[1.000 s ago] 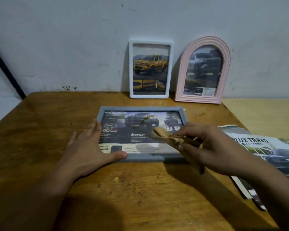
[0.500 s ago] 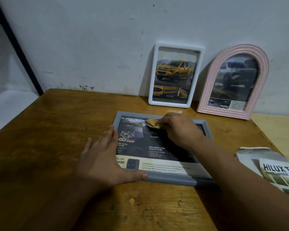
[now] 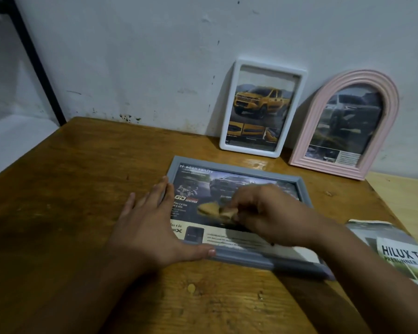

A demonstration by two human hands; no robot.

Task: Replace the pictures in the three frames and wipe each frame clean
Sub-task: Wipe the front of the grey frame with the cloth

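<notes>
I am at a brown wooden table [image 3: 82, 189]. A gray frame [image 3: 251, 257] lies flat on it, right in front of me. There is a car picture inside it.

My left hand [image 3: 152, 227] lies flat on the left side of the gray frame. My fingers are straight and a little apart. My thumb lies along the near edge of the frame.

My right hand [image 3: 263, 213] is over the glass. My fingers are curled and they pinch a small tan cloth [image 3: 212, 209]. The cloth touches the picture in the middle of the frame.

A white frame [image 3: 297, 97] stands at the back and leans on the wall [image 3: 155, 56]. It has a yellow truck picture in it. Just beside it, on the right, a pink frame [image 3: 391, 100] with a round top leans on the wall too. It holds a dark car picture.

A car magazine [image 3: 401, 256] lies on the table by my right arm.
</notes>
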